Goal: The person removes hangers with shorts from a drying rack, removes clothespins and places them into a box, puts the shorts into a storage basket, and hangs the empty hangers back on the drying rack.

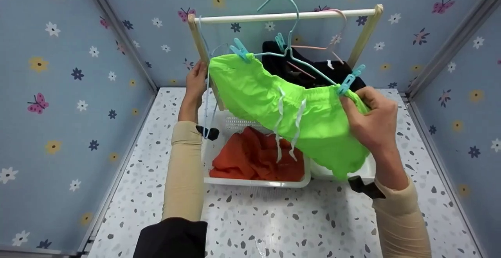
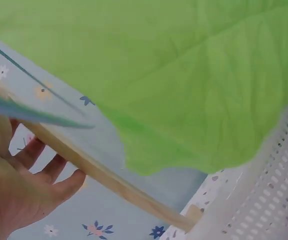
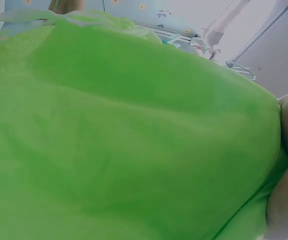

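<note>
My right hand [image 1: 373, 119] pinches the right end of the waistband of neon green shorts [image 1: 313, 111] with white drawstrings. Light blue clothespins [image 1: 346, 84] fasten the waistband to a light blue hanger [image 1: 289, 48], which tilts down to the right. The hanger's hook rises above the white rod of a clothes rack [image 1: 242, 18]; I cannot tell if it touches the rod. On the left, my left hand [image 1: 197, 82] grips the rack's wooden post [image 2: 104, 180], its fingers curled against the wood in the left wrist view. Green cloth fills most of the right wrist view.
Another blue hanger [image 1: 207, 93] hangs at the rod's left end, near my left forearm. Behind the shorts, a dark garment [image 1: 270, 60] hangs near a pink hanger [image 1: 340, 27]. Below, a white basket [image 1: 274, 183] holds red-orange cloth [image 1: 250, 156]. Flowered panels [image 1: 58, 113] enclose the speckled table [image 1: 266, 219].
</note>
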`<state>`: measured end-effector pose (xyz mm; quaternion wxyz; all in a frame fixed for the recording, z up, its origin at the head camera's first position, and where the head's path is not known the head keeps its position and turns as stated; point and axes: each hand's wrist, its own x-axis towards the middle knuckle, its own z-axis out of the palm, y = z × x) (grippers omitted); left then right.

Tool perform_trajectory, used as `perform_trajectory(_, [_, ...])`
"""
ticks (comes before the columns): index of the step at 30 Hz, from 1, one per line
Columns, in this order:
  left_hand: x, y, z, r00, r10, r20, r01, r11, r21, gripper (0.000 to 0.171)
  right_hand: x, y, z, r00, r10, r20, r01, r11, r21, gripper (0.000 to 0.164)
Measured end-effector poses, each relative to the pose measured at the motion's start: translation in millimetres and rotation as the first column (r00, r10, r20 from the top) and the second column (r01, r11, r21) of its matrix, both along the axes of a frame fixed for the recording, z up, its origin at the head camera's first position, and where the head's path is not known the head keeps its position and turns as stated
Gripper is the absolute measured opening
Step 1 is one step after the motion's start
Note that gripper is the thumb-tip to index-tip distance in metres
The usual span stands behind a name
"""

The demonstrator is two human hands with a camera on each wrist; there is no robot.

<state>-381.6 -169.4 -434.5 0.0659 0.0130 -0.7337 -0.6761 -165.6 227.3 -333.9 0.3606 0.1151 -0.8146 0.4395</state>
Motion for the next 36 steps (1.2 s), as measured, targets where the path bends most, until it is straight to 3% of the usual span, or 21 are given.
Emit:
perform_trajectory(5, [13.7,-23,6.1,0.984,-0.135,0.119,0.135,0.991,0.011,0.056,11.9,-11,18.0,0.998,0.055,-0.013,-0.055,0.998,-0.029,0.016])
perform_trajectory(7, [24.9,-33,8.8,0.972,-0.167,0.163,0.165,0.986,0.023,0.055,17.2,-14,24.3,0.996,0.082,-0.017,-0.083,0.996,-0.034,0.016])
perform_trajectory(9, [39.7,-44,13.9,0.97,-0.188,0.152,0.189,0.982,0.01,0.052,19.7,-16,27.2,0.994,0.111,-0.016,-0.112,0.993,-0.037,0.016])
perform_trajectory(13, [80.5,-61,33.8,0.977,-0.211,0.029,0.212,0.971,-0.106,0.047,20.0,-18,29.4,0.986,0.164,-0.004,-0.164,0.986,-0.035,0.016])
perform_trajectory(16, [113.6,-65,48.7,0.975,-0.189,-0.116,0.166,0.969,-0.184,0.042,20.0,-21,30.1,0.98,0.2,0.004,-0.2,0.979,-0.027,0.016])
perform_trajectory(19, [141.0,-59,56.0,0.951,-0.162,-0.264,0.117,0.977,-0.179,0.038,19.5,-25,30.1,0.973,0.232,0.01,-0.231,0.972,-0.036,0.015])
perform_trajectory(22, [158.6,-47,56.7,0.918,-0.147,-0.368,0.086,0.981,-0.176,0.038,18.2,-32,30.9,0.966,0.257,0.004,-0.257,0.965,-0.051,0.016])
perform_trajectory(26, [163.7,-34,51.2,0.886,-0.089,-0.455,-0.003,0.98,-0.199,0.04,13.7,-44,29.3,0.955,0.296,-0.018,-0.297,0.951,-0.085,0.017])
perform_trajectory(30, [155.2,-31,39.4,0.841,0.045,-0.54,-0.141,0.98,-0.137,0.043,6.6,-56,19.2,0.939,0.344,-0.017,-0.343,0.93,-0.129,0.018])
perform_trajectory(33, [151.8,-33,29.3,0.81,0.103,-0.578,-0.178,0.981,-0.074,0.053,-0.5,-61,6.5,0.929,0.369,-0.017,-0.366,0.916,-0.162,0.019])
perform_trajectory(36, [159.2,-34,23.8,0.814,0.109,-0.57,-0.152,0.988,-0.027,0.057,-9.5,-63,-9.2,0.923,0.385,-0.028,-0.383,0.904,-0.189,0.019])
